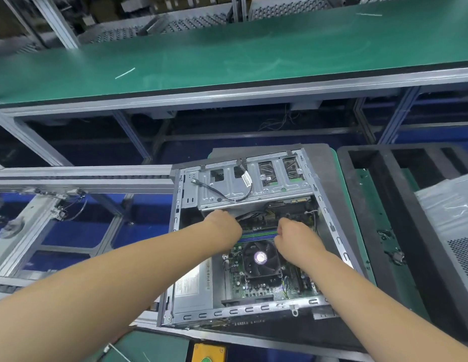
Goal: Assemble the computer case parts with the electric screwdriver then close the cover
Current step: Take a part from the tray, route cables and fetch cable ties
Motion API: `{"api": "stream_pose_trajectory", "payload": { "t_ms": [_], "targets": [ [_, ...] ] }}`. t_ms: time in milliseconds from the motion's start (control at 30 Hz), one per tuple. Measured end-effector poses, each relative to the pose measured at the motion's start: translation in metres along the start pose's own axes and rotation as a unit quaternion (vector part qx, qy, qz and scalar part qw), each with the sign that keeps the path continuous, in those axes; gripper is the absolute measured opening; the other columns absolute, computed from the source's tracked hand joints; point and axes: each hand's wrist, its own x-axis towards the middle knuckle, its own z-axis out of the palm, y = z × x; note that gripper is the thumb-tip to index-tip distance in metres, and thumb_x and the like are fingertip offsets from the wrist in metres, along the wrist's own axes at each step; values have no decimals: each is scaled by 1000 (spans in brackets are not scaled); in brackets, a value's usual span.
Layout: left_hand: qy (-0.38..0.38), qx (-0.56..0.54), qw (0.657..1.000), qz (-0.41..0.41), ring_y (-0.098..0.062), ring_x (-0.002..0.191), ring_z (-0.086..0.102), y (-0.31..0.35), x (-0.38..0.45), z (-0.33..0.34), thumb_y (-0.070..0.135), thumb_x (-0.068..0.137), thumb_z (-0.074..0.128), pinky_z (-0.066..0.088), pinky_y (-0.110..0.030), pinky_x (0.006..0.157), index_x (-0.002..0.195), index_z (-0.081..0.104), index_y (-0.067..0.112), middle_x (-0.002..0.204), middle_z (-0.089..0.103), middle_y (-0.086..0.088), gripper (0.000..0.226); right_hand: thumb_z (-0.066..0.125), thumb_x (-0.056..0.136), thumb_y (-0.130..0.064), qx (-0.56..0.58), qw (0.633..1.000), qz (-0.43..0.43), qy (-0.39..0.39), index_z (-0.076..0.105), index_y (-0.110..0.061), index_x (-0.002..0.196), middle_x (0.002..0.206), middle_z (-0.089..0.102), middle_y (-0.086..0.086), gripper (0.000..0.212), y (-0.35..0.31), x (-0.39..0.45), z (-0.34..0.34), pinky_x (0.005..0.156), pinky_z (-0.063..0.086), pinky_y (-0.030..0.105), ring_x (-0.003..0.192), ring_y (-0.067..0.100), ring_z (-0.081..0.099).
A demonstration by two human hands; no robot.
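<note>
Open computer case (329, 205) lying on its side on a dark pallet, side cover off, sitting btwn the roller conveyor rails and the green mat surface (358, 210) to the right.

Both hands are down inside it, near the far end just below the drive cage (253, 184). Left hand (225, 220) is knuckles-up w/ fingers tucked under the cage edge, so can't tell what, if anything, it's got hold of. Right hand (293, 233) has its fingers curled in toward the cable bundle by the RAM slots, looks like it's pinching smth small but honestly can't tell.

Handling-wise, imo: the chassis is thin stamped sheet steel, stiff but w/ sharp-ish folded edges and rows of slots along the rim, prob fairly heavy w/ PSU (193, 283) and board fitted. Grab it by the outer frame rails, not the cage tabs. Motherboard (253, 286) is the fragile bit: green PCB, tiny components, keep fingers off. CPU fan (261, 258) is black plastic blades w/ a shiny round sticker at the hub, will flex if leaned on. Cables are soft and floppy; the black one (227, 195) looped over the cage could snag.

Side cover (452, 218) looks like it's the grey panel w/ perforated mesh at far right, light and bendy I'd guess, so hold it by two edges.

No electric screwdriver in view.
</note>
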Motion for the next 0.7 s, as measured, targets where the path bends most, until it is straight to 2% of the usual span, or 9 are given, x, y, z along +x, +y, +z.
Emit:
{"api": "stream_pose_trajectory", "payload": {
  "t_ms": [100,167,233,333,400,433,567,700],
  "targets": [
    [60,5,997,50,-26,95,65,0,-4,-4,14,101,56,44,-34,75,115,64,16,101,69,-1,17,51,101,-22,0,1000,2,1,57,-16,109,102,69,4,12,-1,0,0,75,58,39,87,24,65],
    [92,-84,991,43,-28,81,58,4,-4,-4,6,97,52,41,-35,62,123,57,16,85,57,1,29,52,101,-23,1,1000,3,2,57,-16,109,103,69,4,12,-1,-1,0,73,56,38,87,26,64],
    [102,-184,977,26,-28,76,52,10,0,-4,1,94,47,35,-35,55,132,50,18,78,46,3,42,52,101,-24,1,1000,3,4,58,-16,109,104,70,5,13,-1,-2,-1,71,55,37,88,27,64],
    [103,-301,948,-6,-29,86,56,13,7,-3,7,98,43,45,-39,65,135,49,22,96,59,-2,40,52,101,-24,5,1000,5,5,58,-16,109,104,70,5,13,-1,-3,-1,73,55,37,89,27,64],
    [102,-378,920,-26,-29,103,59,10,14,-4,22,105,43,52,-43,83,130,57,22,118,66,-6,29,52,101,-24,9,1000,7,3,57,-16,109,105,70,6,13,-1,-3,-1,77,57,39,90,28,64],
    [102,-412,905,-35,-28,108,60,9,17,-6,30,106,47,52,-43,89,127,61,22,122,66,-5,27,52,101,-24,10,1000,9,2,57,-15,110,105,69,6,14,-1,-3,-2,78,58,40,91,28,64],
    [97,-454,881,-94,-26,107,62,14,32,-11,41,101,58,52,-37,88,118,66,24,117,68,-3,26,51,102,-23,11,1000,12,0,58,-15,112,107,70,7,15,-1,-3,-2,78,57,40,91,28,64],
    [89,-456,870,-162,-29,107,63,22,45,-6,40,103,54,54,-41,91,123,65,21,115,68,-6,30,52,102,-24,13,1000,11,2,59,-15,113,107,70,6,16,1,-4,-1,81,59,42,92,28,65]
  ]
}}
